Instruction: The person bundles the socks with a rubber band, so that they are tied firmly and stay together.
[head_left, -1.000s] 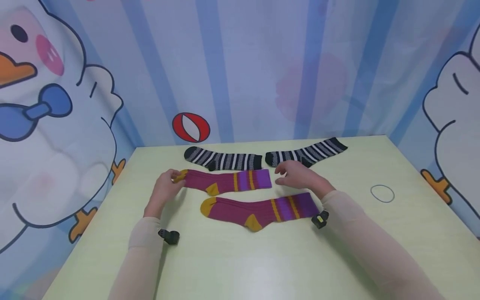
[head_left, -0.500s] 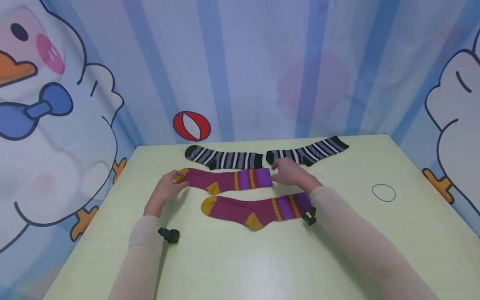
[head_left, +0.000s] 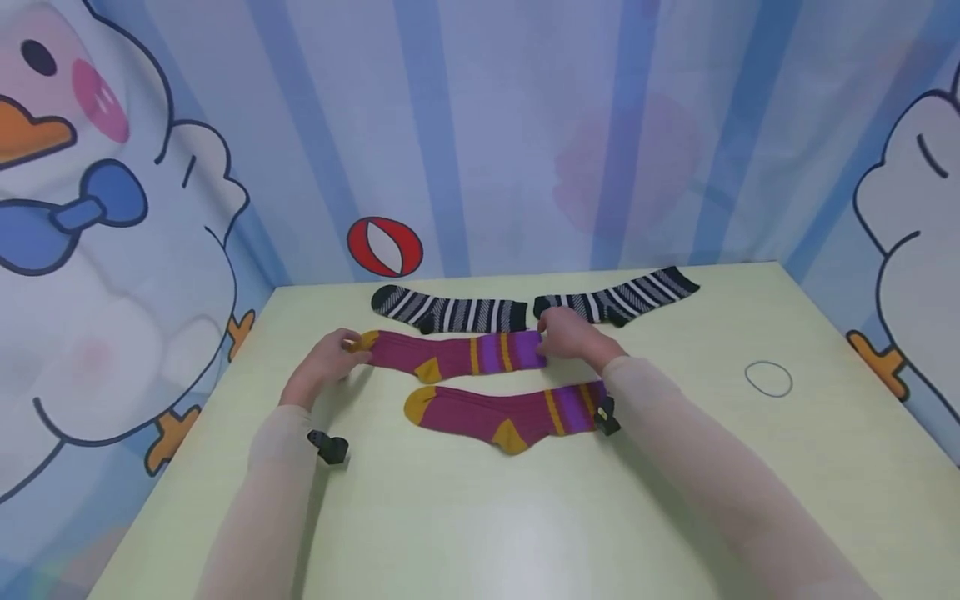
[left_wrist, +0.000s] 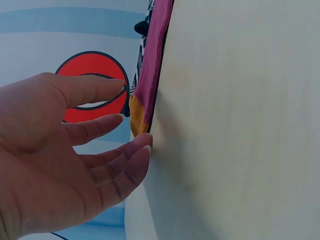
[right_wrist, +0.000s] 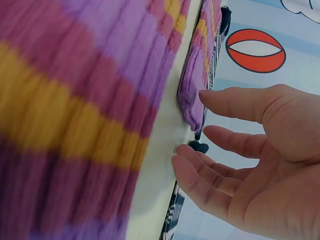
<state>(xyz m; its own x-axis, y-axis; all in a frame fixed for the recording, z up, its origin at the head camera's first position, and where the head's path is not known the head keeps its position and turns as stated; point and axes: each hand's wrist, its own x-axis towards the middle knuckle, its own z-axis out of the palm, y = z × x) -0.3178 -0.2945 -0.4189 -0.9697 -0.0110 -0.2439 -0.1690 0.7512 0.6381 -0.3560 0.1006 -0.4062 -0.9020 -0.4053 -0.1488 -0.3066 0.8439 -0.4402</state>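
Two maroon socks with mustard toes and heels and purple striped cuffs lie flat, one behind the other, in the head view. My left hand (head_left: 326, 360) is at the toe of the far maroon sock (head_left: 442, 354), its fingertips beside or touching the mustard tip (left_wrist: 138, 116). Thumb and fingers there stay spread apart. At that sock's other end my right hand (head_left: 573, 335) reaches the purple cuff (right_wrist: 192, 92), the thumb tip close against it and the other fingers loosely bent below. The near maroon sock (head_left: 465, 413) has its cuff end partly hidden by the right wrist camera.
Behind lie two black-and-white striped socks, the left one (head_left: 457, 315) and the right one (head_left: 645, 297), along the table's back edge. A thin dark loop (head_left: 746, 373) rests on the pale table (head_left: 450, 517) at right. A printed curtain (head_left: 517, 150) encloses the back and sides.
My right hand has moved left and come up to the cuff of the far maroon sock. My left hand has stayed by its toe. The socks lie as before.
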